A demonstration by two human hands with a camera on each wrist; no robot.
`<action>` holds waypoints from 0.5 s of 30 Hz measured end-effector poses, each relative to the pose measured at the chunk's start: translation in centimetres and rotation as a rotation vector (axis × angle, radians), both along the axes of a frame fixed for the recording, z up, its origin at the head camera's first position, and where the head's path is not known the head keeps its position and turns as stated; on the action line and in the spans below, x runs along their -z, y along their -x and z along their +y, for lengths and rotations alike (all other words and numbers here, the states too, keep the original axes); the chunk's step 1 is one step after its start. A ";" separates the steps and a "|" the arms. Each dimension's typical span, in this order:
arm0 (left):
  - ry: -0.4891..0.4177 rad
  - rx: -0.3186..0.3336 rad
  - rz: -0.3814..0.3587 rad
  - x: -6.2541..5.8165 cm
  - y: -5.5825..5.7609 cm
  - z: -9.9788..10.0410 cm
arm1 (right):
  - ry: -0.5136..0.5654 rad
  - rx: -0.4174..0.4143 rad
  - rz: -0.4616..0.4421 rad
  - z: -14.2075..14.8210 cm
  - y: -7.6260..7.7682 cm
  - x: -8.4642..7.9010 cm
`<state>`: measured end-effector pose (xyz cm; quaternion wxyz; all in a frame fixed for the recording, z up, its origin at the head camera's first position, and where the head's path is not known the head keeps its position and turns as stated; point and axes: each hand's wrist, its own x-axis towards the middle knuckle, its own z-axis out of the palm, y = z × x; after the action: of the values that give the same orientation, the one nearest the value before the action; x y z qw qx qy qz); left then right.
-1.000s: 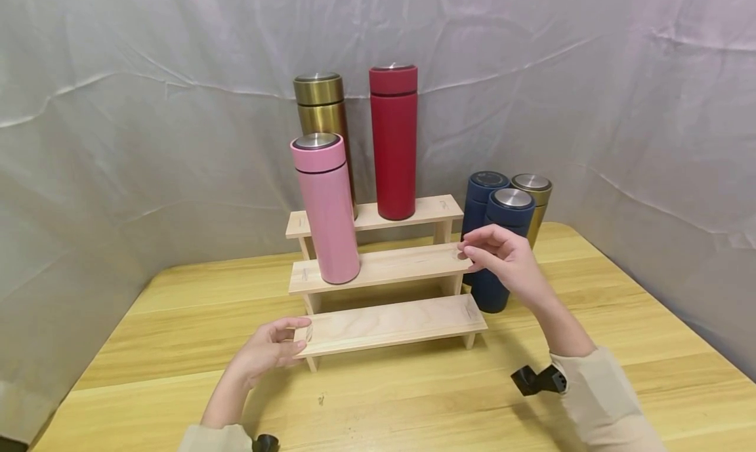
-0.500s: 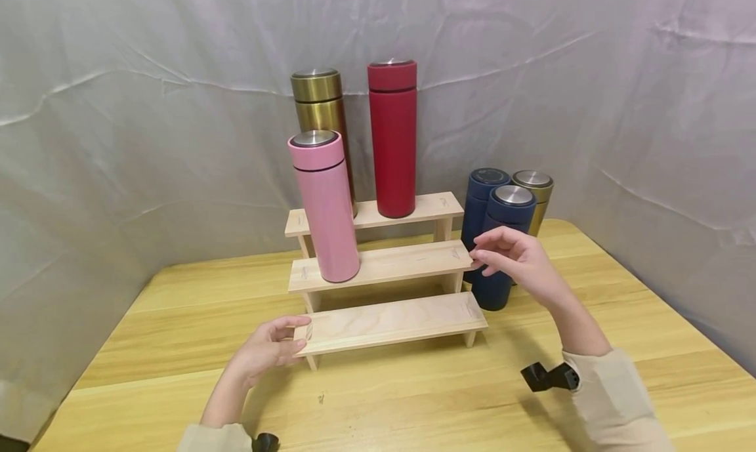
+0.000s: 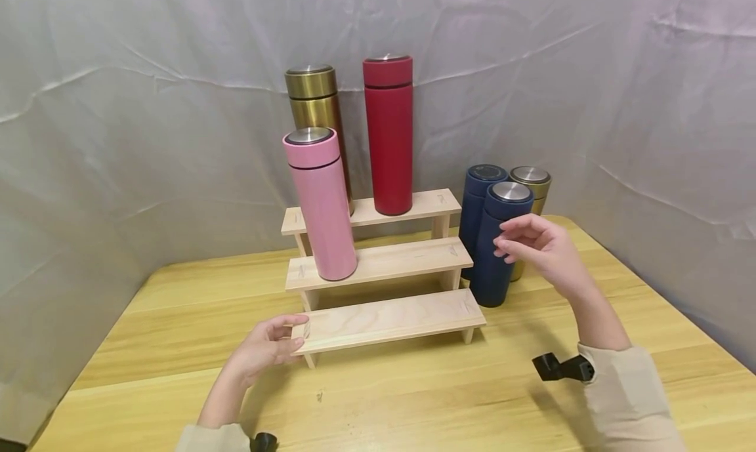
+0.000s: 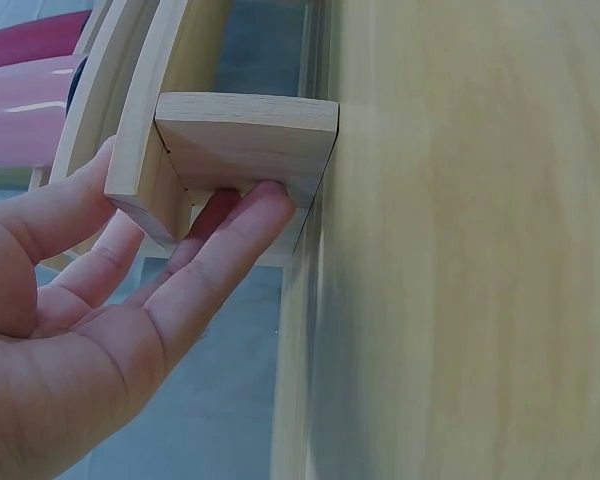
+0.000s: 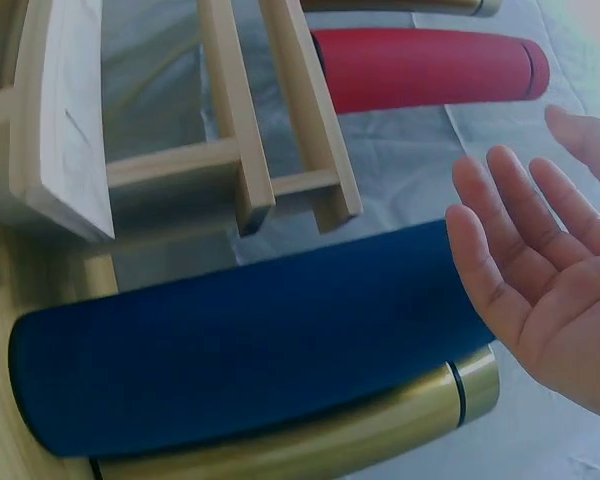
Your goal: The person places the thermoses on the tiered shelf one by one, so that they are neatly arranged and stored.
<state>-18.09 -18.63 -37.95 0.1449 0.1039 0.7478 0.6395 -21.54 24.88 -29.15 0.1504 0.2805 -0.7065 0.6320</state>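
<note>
A three-tier pale wooden display stand (image 3: pixel 390 321) occupies the middle of the table. My left hand (image 3: pixel 262 347) grips the left end of its lowest tier; in the left wrist view the thumb lies at the board's edge and fingertips touch the leg (image 4: pixel 250 140) underneath. My right hand (image 3: pixel 543 248) holds nothing, its fingers loosely bent in front of the navy thermos flask (image 3: pixel 493 262) right of the stand. A pink thermos flask (image 3: pixel 321 209) stands upright at the middle tier's left. On the top tier are a tall gold flask (image 3: pixel 313 98), partly hidden by the pink one, and a red flask (image 3: pixel 390 137).
Behind the front navy flask, a second navy flask (image 3: pixel 470 209) and a shorter-looking gold flask (image 3: pixel 539 183) stand close together on the wooden table (image 3: pixel 378 399). A grey cloth (image 3: pixel 207 143) hangs behind and at the sides.
My right hand has drawn away from the middle tier's right end, moving right to in front of the navy flask. My left hand keeps its grip. The head view has shifted slightly.
</note>
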 end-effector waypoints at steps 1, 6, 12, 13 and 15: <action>-0.002 -0.002 -0.001 0.0 0.0 0.0 | 0.004 0.025 0.000 0.1 0.0 0.0; -0.005 0.000 0.006 -0.2 0.0 0.1 | 0.030 0.157 0.043 0.6 -0.1 -0.2; -0.001 -0.003 0.000 -0.1 0.0 0.1 | 0.118 0.277 0.084 1.0 0.2 -0.2; 0.000 -0.002 0.001 -0.1 0.0 0.1 | 0.142 0.289 0.090 1.0 0.3 -0.2; 0.001 0.000 0.004 0.0 0.0 0.0 | 0.200 0.303 0.103 1.1 0.4 -0.2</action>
<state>-18.13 -18.60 -37.93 0.1433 0.1053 0.7484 0.6390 -21.92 25.95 -28.93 0.3069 0.1864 -0.6657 0.6542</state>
